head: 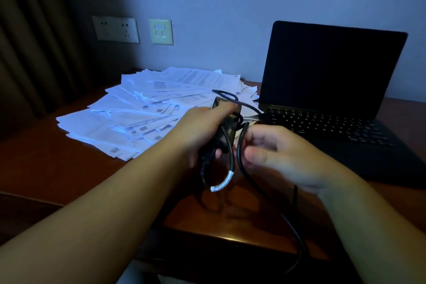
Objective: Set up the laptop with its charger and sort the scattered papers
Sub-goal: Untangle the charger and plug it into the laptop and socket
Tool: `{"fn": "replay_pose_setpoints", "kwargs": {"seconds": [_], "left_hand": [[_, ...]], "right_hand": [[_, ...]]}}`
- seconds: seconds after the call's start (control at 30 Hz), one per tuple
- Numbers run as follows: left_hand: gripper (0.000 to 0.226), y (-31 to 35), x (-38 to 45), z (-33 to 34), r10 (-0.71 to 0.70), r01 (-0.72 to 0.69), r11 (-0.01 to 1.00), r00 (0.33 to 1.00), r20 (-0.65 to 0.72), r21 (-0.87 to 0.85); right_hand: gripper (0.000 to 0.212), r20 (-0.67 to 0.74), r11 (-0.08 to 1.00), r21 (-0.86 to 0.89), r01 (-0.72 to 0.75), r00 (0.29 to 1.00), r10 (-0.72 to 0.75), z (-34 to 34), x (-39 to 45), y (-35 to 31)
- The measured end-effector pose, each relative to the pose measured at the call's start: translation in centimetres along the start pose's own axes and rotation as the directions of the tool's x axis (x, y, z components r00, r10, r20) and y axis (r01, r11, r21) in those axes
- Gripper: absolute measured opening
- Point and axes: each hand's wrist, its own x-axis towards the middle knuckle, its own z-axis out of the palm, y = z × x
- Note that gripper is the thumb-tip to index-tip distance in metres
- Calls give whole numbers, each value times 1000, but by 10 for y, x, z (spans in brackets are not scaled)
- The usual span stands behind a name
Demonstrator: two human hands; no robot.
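The left hand (202,127) grips the black charger (227,122) above the desk (46,168). The right hand (276,152) pinches its cable (239,152). The laptop (334,90) stands open at right, papers (143,110) scattered at left.

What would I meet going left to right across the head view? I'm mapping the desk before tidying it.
Curtain → wall socket → switch plate → left hand gripping the charger brick → right hand pinching the cable → open laptop.
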Motion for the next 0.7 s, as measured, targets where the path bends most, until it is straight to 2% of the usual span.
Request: {"fn": "replay_pose_setpoints", "kwargs": {"seconds": [0.07, 0.1, 0.13, 0.2, 0.27, 0.33, 0.4, 0.53, 0.63, 0.7], "left_hand": [[48, 1, -11, -4, 18, -18, 999, 1000, 7, 30], [52, 2, -16, -6, 29, -29, 998, 1000, 11, 49], [52, 5, -22, -7, 40, -41, 996, 999, 16, 75], [43, 11, -35, -8, 57, -61, 990, 998, 38, 123], [43, 13, -46, -9, 66, -76, 984, 995, 69, 158], [57, 11, -55, -10, 62, -78, 981, 993, 100, 175], [59, 9, -64, -9, 54, -77, 981, 991, 126, 178], [34, 8, -83, -8, 23, -37, 996, 986, 164, 85], [36, 3, -90, -8, -89, 105, 990, 983, 162, -95], [35, -3, -89, -4, -174, 211, 943, 972, 159, -256]], "right_hand": [[48, -251, 998, 29, -62, 966, 67, 11, 1, -7], [51, -376, 995, 18, -101, 921, 101, 15, 0, -10], [49, -463, 989, -9, -146, 877, 125, 18, -2, -13], [40, -527, 971, -95, -220, 839, 139, 23, -9, -20], [26, -504, 954, -147, -262, 850, 156, 26, -17, -26], [13, -465, 948, -152, -280, 866, 182, 30, -24, -35], [20, -420, 937, -203, -286, 889, 180, 34, -31, -41], [36, -333, 871, -410, -271, 933, 134, 37, -47, -45], [54, -272, 824, -509, -248, 955, 119, 38, -54, -42], [58, -297, 854, -451, -258, 946, 129, 42, -58, -40]]}}
